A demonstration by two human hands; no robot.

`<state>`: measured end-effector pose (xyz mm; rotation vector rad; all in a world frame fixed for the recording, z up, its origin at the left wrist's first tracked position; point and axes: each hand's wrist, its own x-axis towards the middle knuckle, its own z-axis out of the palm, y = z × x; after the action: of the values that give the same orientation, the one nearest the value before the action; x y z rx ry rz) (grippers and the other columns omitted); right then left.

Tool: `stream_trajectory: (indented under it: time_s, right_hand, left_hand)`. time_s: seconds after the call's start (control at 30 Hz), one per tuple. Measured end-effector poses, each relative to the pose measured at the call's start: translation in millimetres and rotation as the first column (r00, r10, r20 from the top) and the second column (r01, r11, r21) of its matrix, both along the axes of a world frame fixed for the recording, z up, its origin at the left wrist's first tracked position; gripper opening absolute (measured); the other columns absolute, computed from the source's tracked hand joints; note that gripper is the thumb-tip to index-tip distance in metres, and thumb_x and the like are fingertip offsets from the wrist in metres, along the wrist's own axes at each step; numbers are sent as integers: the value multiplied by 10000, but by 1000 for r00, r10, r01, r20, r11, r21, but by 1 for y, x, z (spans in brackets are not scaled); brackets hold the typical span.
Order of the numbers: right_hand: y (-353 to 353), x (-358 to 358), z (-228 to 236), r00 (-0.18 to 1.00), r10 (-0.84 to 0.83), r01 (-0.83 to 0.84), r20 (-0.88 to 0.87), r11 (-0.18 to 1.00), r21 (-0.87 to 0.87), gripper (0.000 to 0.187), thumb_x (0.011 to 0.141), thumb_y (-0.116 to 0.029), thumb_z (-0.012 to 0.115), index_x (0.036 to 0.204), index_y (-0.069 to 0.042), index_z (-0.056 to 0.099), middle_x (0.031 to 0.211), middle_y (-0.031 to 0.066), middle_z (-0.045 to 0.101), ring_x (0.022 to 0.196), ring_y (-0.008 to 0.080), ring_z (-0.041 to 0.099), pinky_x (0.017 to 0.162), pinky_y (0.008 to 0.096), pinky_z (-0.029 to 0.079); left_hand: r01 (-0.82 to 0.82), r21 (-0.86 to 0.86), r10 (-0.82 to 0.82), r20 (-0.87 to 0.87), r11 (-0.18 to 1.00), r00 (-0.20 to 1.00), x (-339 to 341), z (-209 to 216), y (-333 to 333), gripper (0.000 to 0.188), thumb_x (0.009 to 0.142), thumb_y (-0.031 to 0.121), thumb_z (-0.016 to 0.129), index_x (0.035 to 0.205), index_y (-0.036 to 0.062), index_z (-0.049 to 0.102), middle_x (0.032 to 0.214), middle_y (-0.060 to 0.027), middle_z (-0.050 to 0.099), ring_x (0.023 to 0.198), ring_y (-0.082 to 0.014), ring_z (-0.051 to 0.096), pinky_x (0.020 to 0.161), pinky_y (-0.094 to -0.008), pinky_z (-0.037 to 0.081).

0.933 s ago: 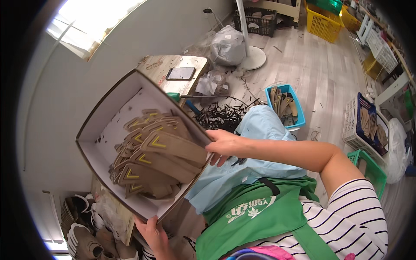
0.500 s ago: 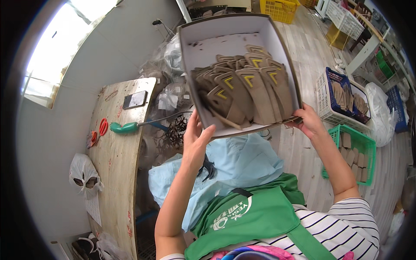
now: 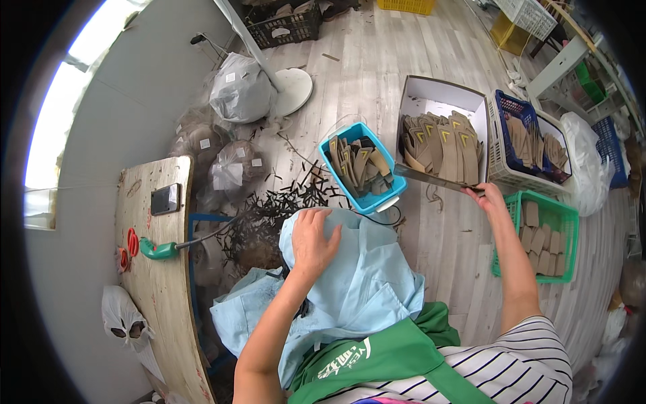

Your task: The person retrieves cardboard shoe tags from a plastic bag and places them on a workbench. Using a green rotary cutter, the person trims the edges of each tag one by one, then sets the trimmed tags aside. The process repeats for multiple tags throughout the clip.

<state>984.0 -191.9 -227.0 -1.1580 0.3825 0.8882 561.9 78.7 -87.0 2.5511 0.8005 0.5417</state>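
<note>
My right hand [image 3: 486, 195] has its fingers closed on the near edge of a white-lined cardboard box [image 3: 437, 176] at the right. Inside the box lies a pile of brown fabric pieces [image 3: 441, 145] with yellow V-shaped marks. My left hand [image 3: 313, 237] hovers over or rests on the light blue cloth [image 3: 363, 249] across my lap, thumb apart from the fingers and nothing in it. Just left of the box a bright blue basin [image 3: 377, 204] holds similar brown pieces [image 3: 356, 163], some marked yellow.
Dark strips of scrap [image 3: 296, 202] litter the floor by my lap. On the wooden table [image 3: 158, 289] at left are a phone [image 3: 165, 199], red-handled scissors [image 3: 132, 242] and a green-handled tool [image 3: 159, 250] with a cord. A green crate [image 3: 572, 256] and a white crate [image 3: 499, 161] stand right.
The box has gone from in front of me down to the right, beside the blue basin now visible. My left hand has let go of it; my right hand still grips its edge.
</note>
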Motion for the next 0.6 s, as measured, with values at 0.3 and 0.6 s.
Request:
stream_trajectory:
  time_s: [0.3, 0.6]
  right_hand:
    - [58, 41, -100, 982, -185, 182, -45, 981, -62, 257, 831, 124, 391, 1080, 184, 379, 1192, 348, 482, 983, 560, 589, 830, 551, 622]
    - [69, 16, -209, 985, 172, -138, 29, 871, -471, 272, 1022, -206, 483, 1114, 47, 446, 867, 157, 625, 589, 220, 600, 467, 338, 527]
  left_hand:
    - [-15, -26, 13, -66, 1000, 998, 17, 9, -2, 261, 699, 63, 708, 952, 36, 651, 963, -100, 654, 956, -299, 601, 833, -389, 466]
    - [-18, -27, 16, -67, 999, 998, 27, 9, 4, 240, 680, 16, 695, 915, 30, 647, 933, -107, 664, 926, -302, 619, 813, -392, 476]
